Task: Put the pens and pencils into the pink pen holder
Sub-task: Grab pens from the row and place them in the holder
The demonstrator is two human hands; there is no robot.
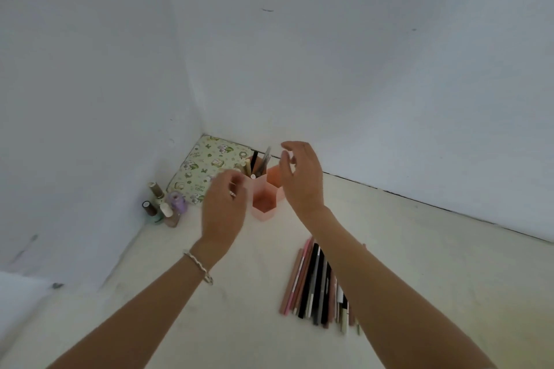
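Note:
The pink pen holder (263, 198), made of joined hexagonal cells, stands on the white table near the corner. Several pens and pencils (258, 164) stand upright in its rear cells. My left hand (223, 204) hovers just left of the holder with loosely curled fingers, and nothing shows in it. My right hand (301, 178) hovers at the holder's right side, fingers relaxed and spread, holding nothing. A row of several pens and pencils (314, 281), pink, black and brown, lies on the table below the holder, partly hidden under my right forearm.
A floral-patterned pad (207, 166) lies in the corner behind the holder. Several small nail-polish bottles (163, 205) stand to its left by the wall. White walls close in the table at the left and back.

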